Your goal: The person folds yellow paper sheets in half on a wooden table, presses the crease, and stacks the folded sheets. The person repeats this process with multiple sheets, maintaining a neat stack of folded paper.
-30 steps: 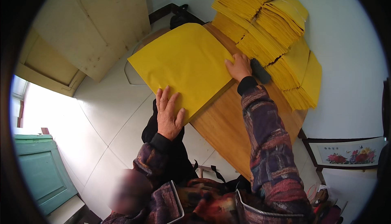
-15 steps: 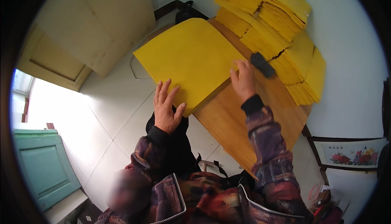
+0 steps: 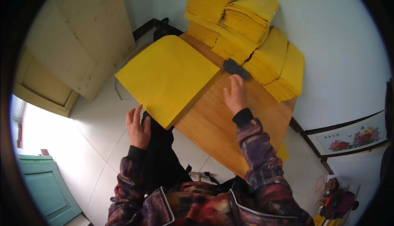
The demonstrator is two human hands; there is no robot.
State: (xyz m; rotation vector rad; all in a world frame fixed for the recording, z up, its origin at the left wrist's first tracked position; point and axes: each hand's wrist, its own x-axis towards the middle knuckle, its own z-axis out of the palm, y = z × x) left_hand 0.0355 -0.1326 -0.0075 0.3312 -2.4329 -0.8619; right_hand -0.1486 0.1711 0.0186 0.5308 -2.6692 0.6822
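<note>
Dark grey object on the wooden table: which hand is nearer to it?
The person's right hand is nearer: it is right beside the dark grey object, perhaps touching. The left hand is farther off, by the lower-left edge of the yellow stack.

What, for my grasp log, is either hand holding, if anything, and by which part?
Nothing appears held: the left hand is beside the yellow stack, the right hand beside the dark grey object; touch is unclear.
</note>
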